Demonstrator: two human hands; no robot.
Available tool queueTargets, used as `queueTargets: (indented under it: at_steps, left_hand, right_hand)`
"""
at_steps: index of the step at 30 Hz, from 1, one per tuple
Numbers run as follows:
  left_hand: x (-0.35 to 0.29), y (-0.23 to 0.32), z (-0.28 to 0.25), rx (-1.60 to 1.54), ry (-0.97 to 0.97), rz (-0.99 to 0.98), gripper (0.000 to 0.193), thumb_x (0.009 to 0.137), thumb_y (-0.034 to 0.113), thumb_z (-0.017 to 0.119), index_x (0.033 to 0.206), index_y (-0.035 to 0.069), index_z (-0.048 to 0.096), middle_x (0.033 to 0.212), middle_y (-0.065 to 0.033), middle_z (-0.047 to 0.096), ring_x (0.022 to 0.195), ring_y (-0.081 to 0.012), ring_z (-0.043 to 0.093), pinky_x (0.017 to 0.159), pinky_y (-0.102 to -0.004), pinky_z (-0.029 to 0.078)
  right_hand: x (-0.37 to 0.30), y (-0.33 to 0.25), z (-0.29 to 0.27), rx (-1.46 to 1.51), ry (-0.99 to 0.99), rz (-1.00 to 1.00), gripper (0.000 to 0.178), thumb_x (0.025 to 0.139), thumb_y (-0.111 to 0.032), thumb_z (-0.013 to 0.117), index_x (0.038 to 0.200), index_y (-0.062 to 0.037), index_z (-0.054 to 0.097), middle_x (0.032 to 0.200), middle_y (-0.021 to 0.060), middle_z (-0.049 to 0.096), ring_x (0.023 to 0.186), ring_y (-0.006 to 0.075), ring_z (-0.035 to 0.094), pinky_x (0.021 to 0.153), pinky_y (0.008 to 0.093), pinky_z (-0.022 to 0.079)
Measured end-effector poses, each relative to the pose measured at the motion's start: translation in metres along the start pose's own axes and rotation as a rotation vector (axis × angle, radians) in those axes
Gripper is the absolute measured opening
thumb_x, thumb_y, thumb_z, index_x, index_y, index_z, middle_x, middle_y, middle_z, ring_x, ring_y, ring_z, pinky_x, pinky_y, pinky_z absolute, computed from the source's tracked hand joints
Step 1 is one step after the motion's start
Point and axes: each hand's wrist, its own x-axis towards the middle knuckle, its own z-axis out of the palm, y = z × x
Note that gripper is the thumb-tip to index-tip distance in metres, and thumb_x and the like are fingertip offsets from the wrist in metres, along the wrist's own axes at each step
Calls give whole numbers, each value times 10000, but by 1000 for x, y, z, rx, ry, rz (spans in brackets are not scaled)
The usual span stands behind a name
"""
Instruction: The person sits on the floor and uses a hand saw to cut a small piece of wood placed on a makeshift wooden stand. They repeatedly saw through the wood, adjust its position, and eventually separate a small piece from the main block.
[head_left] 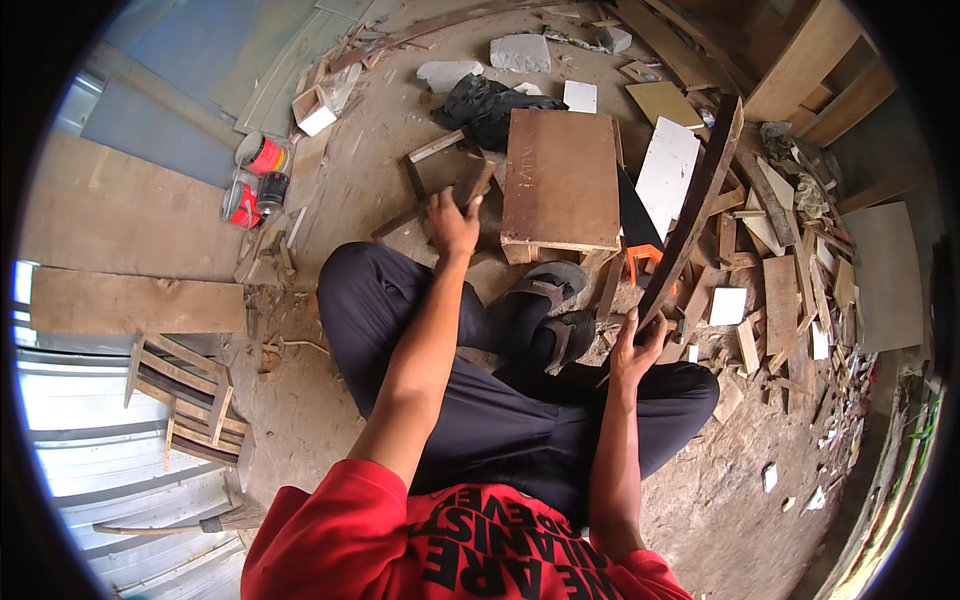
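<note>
My left hand (455,222) is closed around a short wooden block (477,180), beside a rough frame of wood strips (433,148) on the ground. My right hand (637,350), near my right knee, grips the lower end of a long dark wooden plank (697,205). The plank slants up and away to the far right. Between the hands, farther out, stands a brown wooden box (560,180) with a flat top. Right of the box is an orange handle (645,256) next to a black flat piece, partly hidden by the plank.
Scrap boards and offcuts (780,290) pile up on the right. A white board (668,170) and a black plastic sheet (490,108) lie beyond the box. Red paint cans (262,153) stand at the left. A broom (228,520) and a slatted wooden piece (190,395) lie lower left.
</note>
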Motion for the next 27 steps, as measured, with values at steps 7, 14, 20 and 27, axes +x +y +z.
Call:
queueTargets:
  at_steps: [7, 14, 20, 27]
  left_hand:
    - [25, -61, -7, 251, -187, -164, 681, 832, 394, 776, 1375, 81, 511, 1378, -193, 519, 1321, -371, 465, 1077, -563, 363]
    - [75, -13, -78, -335, -61, -75, 478, 889, 290, 728, 1266, 23, 606, 1276, -205, 621, 1217, -350, 580, 1018, -417, 462]
    - [34, -19, -107, -498, -46, 119, 288, 903, 223, 712, 1103, 25, 649, 1086, -142, 699, 1037, -293, 663, 922, -387, 506]
    - [-32, -10, -56, -248, -211, 431, 327, 874, 193, 708, 1168, 99, 598, 1191, -115, 601, 1161, -352, 544, 987, -494, 408]
  right_hand:
    - [-3, -9, 22, -52, -201, -47, 383, 962, -230, 689, 1162, 73, 567, 895, 182, 675, 816, 220, 649, 739, 339, 507]
    - [65, -36, 62, -418, -472, -693, 421, 928, -299, 709, 1159, 32, 588, 1020, 246, 627, 889, 424, 619, 754, 472, 489]
    - [113, -46, 98, -746, -701, -710, 526, 873, -374, 738, 1271, -54, 613, 1219, 142, 589, 1158, 344, 557, 955, 521, 434]
    - [141, 15, 104, -1024, -475, -642, 740, 814, -387, 784, 1415, -90, 472, 1323, 150, 540, 1264, 336, 496, 1072, 560, 346]
